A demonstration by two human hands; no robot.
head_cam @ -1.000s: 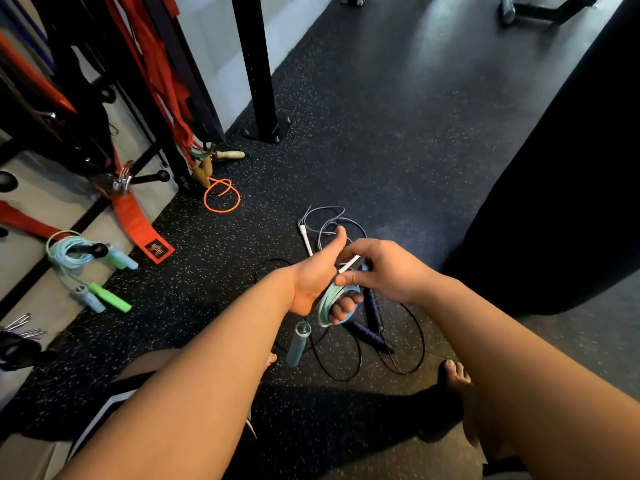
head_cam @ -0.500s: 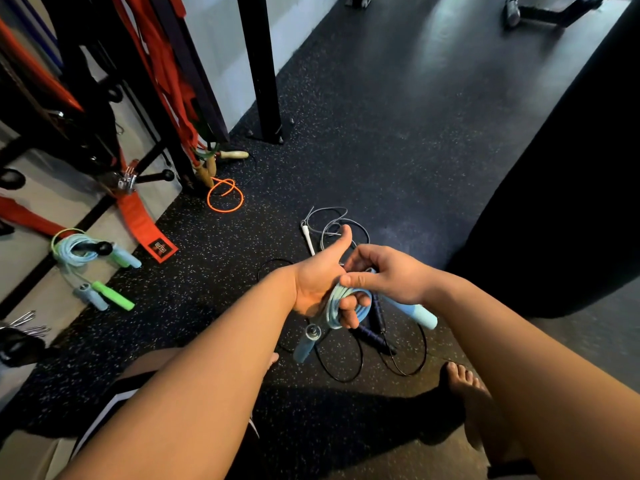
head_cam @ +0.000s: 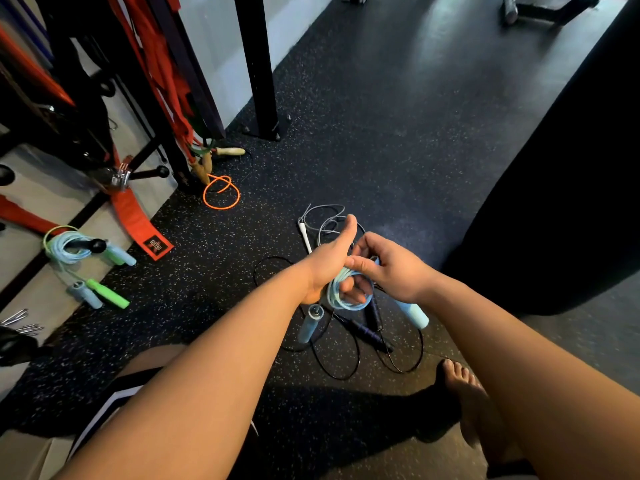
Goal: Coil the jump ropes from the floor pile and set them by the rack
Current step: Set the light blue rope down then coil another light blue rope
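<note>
Head view: the left hand (head_cam: pixel 327 268) curls its fingers through the blue rope (head_cam: pixel 341 294), thumb up. The right hand (head_cam: pixel 393 268), at its 3 o'clock, pinches the strand. Lay loops evenly and taut (handles (head_cam: pixel 310 323) dangle at 6 o'clock).

Rope tangle (head_cam: pixel 346 341) under hands, rack (head_cam: pixel 104 98) left

Floor (head_cam: pixel 398 140): black rubber, pale speckles. Black post (head_cam: pixel 258 64) bolted to it, taken as landmark. Left of post: white wall (head_cam: pixel 214 46), then rack (head_cam: pixel 79 64) hung with red straps (head_cam: pixel 154 64). Right of post: soft glare on floor, then a large dark bag (head_cam: pixel 571 168). Beyond post, far right — a machine base (head_cam: pixel 540 8).
</note>
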